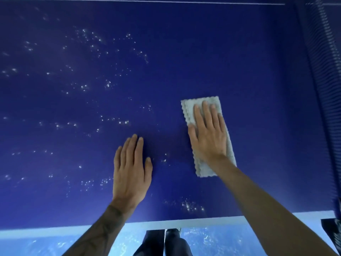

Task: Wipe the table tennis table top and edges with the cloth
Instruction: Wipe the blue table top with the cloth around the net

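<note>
The dark blue table tennis table top (pixel 203 52) fills the view, with a white line along its near edge (pixel 184 221). A folded pale grey cloth (pixel 190 109) lies flat on the top, right of centre. My right hand (pixel 208 133) presses flat on the cloth with straight fingers. My left hand (pixel 131 172) rests flat on the bare top to the cloth's left, fingers straight, holding nothing. Many small white droplets or specks (pixel 88 85) dot the left and middle of the top; a few (pixel 191 206) sit near the front edge.
The net (pixel 324 74) runs along the right side of the table. A white line (pixel 147 1) marks the far edge. Below the near edge I see a light blue mottled floor (pixel 212 239) and my dark legs (pixel 162 242).
</note>
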